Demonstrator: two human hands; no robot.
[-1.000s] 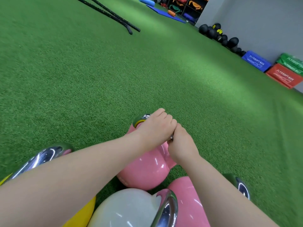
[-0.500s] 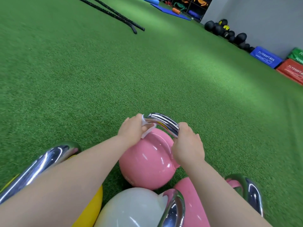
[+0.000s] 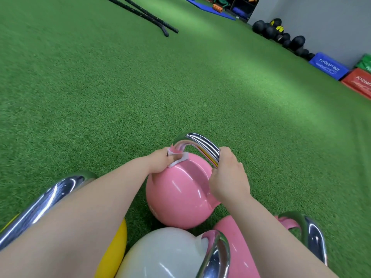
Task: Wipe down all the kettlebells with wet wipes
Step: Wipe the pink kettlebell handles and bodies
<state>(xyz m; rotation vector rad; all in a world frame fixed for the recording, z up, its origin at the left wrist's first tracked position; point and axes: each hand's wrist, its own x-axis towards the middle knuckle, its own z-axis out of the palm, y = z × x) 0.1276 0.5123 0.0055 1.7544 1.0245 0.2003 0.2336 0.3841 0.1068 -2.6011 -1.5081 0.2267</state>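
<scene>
White kettlebell [image 3: 166, 253] sat nearest, beside yellow [image 3: 112, 255] and pink [image 3: 239, 249] ones. Behind them on the turf [image 3: 100, 97] stood the pink kettlebell [image 3: 176, 195]: left hand [image 3: 160, 162] pinched a wet wipe [image 3: 177, 160] round its chrome handle [image 3: 197, 146], right hand [image 3: 228, 177] clamped the handle's other end. Black balls [image 3: 281, 35] lined the far wall.

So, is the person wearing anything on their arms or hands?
Nothing visible. The left hand and right hand are bare, with no gloves, rings, watch or wristbands in view. Both forearms are bare to the frame edge, with no sleeves showing.
</scene>
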